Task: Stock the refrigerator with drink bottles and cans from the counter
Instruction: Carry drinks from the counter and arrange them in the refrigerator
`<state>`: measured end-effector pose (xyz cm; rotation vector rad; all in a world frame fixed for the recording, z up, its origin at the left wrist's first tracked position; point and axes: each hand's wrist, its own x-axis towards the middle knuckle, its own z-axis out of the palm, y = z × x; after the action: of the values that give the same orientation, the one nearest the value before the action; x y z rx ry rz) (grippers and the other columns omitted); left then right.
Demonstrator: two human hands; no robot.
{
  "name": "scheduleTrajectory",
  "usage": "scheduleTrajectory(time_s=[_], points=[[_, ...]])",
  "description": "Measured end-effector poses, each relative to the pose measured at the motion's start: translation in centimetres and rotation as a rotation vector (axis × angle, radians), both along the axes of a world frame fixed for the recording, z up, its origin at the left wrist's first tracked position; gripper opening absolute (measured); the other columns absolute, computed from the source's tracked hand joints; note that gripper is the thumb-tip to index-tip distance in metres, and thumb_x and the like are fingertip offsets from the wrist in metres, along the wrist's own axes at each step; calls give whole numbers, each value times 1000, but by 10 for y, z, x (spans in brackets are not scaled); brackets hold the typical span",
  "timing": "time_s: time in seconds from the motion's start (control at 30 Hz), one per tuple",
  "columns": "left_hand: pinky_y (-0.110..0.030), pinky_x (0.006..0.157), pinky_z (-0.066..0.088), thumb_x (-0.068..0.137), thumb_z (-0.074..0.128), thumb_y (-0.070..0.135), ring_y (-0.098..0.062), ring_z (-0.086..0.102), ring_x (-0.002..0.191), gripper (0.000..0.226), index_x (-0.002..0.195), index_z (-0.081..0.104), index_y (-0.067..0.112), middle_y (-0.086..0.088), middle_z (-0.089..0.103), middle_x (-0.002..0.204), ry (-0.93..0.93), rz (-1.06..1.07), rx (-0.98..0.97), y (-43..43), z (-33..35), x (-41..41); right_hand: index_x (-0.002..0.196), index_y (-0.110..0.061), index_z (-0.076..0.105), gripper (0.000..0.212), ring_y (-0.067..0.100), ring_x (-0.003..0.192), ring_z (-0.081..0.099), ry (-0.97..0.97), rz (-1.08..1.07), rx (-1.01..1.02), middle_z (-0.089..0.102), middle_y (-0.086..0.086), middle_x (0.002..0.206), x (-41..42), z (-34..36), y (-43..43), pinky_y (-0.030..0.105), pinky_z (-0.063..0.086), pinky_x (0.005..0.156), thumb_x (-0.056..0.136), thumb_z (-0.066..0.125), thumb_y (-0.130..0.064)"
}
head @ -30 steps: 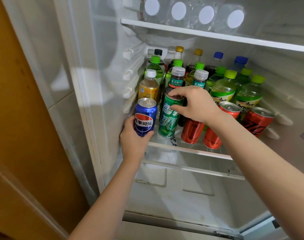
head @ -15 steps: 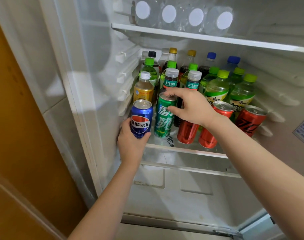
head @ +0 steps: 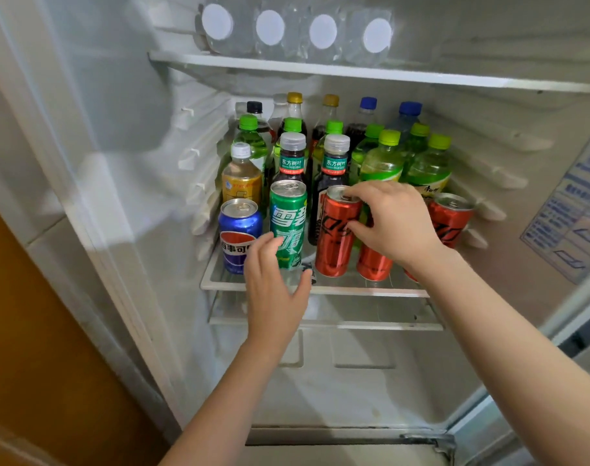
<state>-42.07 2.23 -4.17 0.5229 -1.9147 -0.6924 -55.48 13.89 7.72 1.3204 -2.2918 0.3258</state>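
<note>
Red can (head: 335,237) on shelf (head: 354,291), grasped at top by right hand (head: 394,223); left hand (head: 273,294) loose, nothing held, before blue can (head: 236,227) and green can (head: 287,213); bottles (head: 381,163) packed behind

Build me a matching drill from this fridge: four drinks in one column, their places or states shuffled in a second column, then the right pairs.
Column one
1. blue can
2. green can
3. leftmost red can
4. clear bottles

Column two
A. lying on the upper shelf, white caps facing out
B. gripped by the right hand
C. front left corner of the middle shelf
D. standing between two other cans

Pairs: 1-C, 2-D, 3-B, 4-A
</note>
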Motion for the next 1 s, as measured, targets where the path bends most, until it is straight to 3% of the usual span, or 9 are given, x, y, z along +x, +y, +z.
scheduleTrajectory(time_s=[0.13, 0.33, 0.5, 0.63, 0.8, 0.9, 1.0], points=[[-34, 109, 36, 77, 75, 16, -21, 37, 131, 67, 134, 42, 5, -11, 36, 141, -63, 4, 9, 0, 17, -16, 120, -14, 63, 46, 30, 107, 61, 25, 29, -34, 68, 7, 114, -5, -2, -3, 40, 42, 90, 76, 73, -25], [-38, 106, 41, 82, 67, 7, -31, 50, 121, 48, 126, 51, -7, -22, 50, 127, 54, 31, -362, -27, 50, -21, 116, -16, 66, 45, 32, 104, 59, 66, 25, -36, 70, 6, 109, -12, -2, -6, 38, 38, 91, 73, 75, -28], [-38, 99, 36, 86, 65, 22, -29, 55, 111, 36, 119, 63, 7, -10, 62, 119, -199, 12, -542, -52, 83, -24, 116, -13, 66, 46, 32, 102, 59, 70, 43, -73, 71, 7, 106, -15, -6, -3, 40, 38, 92, 73, 76, -24], [-36, 91, 39, 85, 69, 26, -28, 61, 103, 30, 110, 69, 9, -7, 67, 111, -307, -71, -525, -65, 99, -23, 113, -12, 67, 45, 32, 99, 60, 83, 51, -77, 72, 8, 103, -15, -5, -3, 39, 40, 90, 71, 78, -24], [-13, 90, 33, 86, 67, 14, -16, 58, 109, 27, 113, 68, 9, -3, 64, 118, -322, -228, -382, -72, 106, -20, 119, -14, 63, 46, 31, 104, 58, 21, 41, -56, 70, 8, 108, -18, -3, -4, 37, 39, 92, 75, 72, -21], [-19, 98, 36, 86, 66, 13, -16, 57, 114, 28, 114, 68, 11, -1, 64, 121, -346, -258, -356, -76, 108, -19, 120, -14, 62, 45, 30, 102, 59, -39, 62, -47, 69, 8, 107, -18, 1, -3, 36, 44, 90, 76, 69, -20], [-21, 97, 33, 86, 67, 16, -18, 57, 114, 28, 113, 69, 12, -1, 66, 120, -354, -225, -394, -75, 108, -19, 112, -16, 66, 40, 27, 97, 62, -56, 73, -51, 70, 4, 102, -14, 8, -7, 36, 48, 83, 78, 68, -37]])
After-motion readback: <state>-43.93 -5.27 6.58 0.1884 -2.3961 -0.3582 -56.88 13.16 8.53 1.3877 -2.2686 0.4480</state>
